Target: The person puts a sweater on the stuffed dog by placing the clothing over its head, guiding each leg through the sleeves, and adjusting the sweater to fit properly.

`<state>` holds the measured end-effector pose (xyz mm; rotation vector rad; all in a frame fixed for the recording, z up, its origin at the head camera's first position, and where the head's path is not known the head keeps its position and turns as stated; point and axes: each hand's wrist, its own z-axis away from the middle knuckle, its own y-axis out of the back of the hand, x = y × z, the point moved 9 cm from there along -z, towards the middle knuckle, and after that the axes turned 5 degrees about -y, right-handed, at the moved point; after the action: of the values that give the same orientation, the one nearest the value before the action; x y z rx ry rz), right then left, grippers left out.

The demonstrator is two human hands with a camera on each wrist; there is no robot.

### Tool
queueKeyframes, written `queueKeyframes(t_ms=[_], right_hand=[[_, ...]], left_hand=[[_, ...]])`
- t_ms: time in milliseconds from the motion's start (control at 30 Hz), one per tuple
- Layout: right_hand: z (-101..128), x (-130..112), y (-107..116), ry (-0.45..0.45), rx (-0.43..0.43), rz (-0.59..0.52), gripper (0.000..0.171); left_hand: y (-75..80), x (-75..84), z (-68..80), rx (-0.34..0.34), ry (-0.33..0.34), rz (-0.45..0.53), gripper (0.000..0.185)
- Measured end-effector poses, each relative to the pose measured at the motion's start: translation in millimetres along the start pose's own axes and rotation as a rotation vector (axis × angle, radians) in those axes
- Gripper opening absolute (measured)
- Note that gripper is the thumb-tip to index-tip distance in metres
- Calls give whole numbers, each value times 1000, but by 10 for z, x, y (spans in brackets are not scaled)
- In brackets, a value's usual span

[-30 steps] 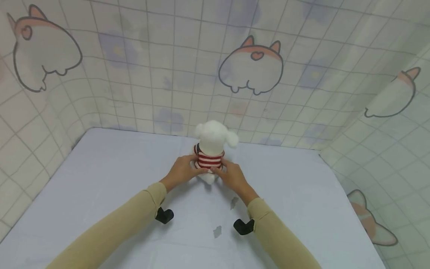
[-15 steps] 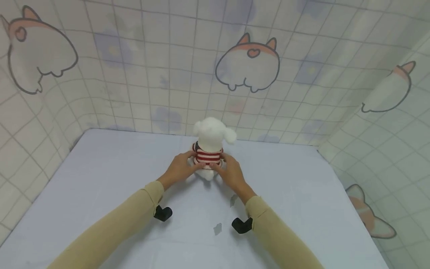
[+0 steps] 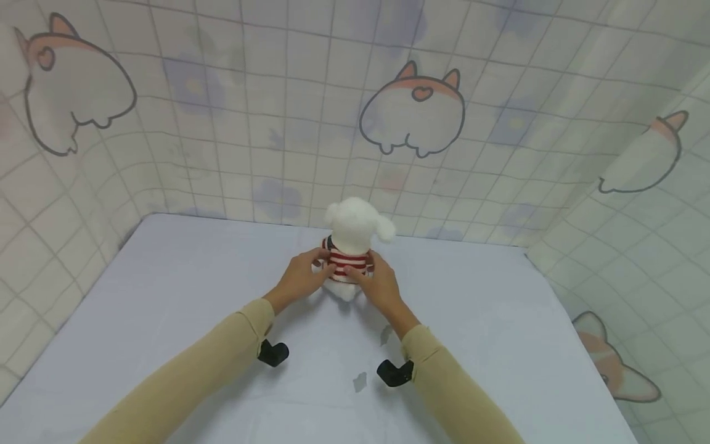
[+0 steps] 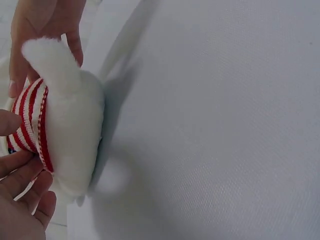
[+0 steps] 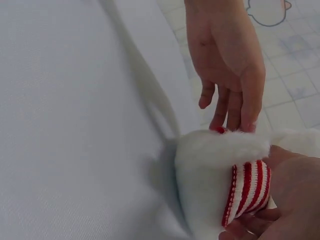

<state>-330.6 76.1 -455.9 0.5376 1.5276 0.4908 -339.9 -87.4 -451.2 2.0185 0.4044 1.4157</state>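
Observation:
A white plush toy (image 3: 355,225) with floppy ears sits near the table's back edge, its back to me. It wears a red-and-white striped knit shirt (image 3: 348,261). My left hand (image 3: 299,276) holds its left side, thumb on the stripes and fingers curled at the flank. On the other side my right hand (image 3: 383,285) grips the shirt the same way, thumb across the back. In the left wrist view the furry bottom (image 4: 75,135) shows below the shirt hem, with a stubby tail standing out. The toy's face is hidden.
The white table (image 3: 477,320) ends at a wall covering (image 3: 310,111) with a grid and cartoon animals, which also runs along both sides. Two small grey patches mark the tabletop, one of them a grey patch (image 3: 360,382) between the forearms. Black mounts (image 3: 273,353) hang under both wrists.
Both thumbs have slid up the back of the shirt, away from its hem. The toy stays about where it was, while the head view shifts slightly.

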Motion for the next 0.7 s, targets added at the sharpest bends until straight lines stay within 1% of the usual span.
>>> queueKeyframes(t_ms=[100,200,367,467,567,633,700], right_hand=[[8,-8,17,13,25,-33,66],[33,-54,72,55,66,-58,67],[77,-146,221,123,123,-44,80],[97,-141,300,133,152,-35,83],[111,-100,364,126,178,-35,77],[115,-63,404,115,196,-27,74],[110,-12,438,91,206,-23,70]], left_hand=[[-6,58,9,-12,-20,4,38],[-3,137,20,-20,-37,28,35],[-47,348,39,-39,-80,66,31],[-92,468,51,-46,-123,80,31],[-110,565,58,-29,-180,80,32],[-98,617,56,1,-225,77,30],[-63,649,46,45,-261,71,27]])
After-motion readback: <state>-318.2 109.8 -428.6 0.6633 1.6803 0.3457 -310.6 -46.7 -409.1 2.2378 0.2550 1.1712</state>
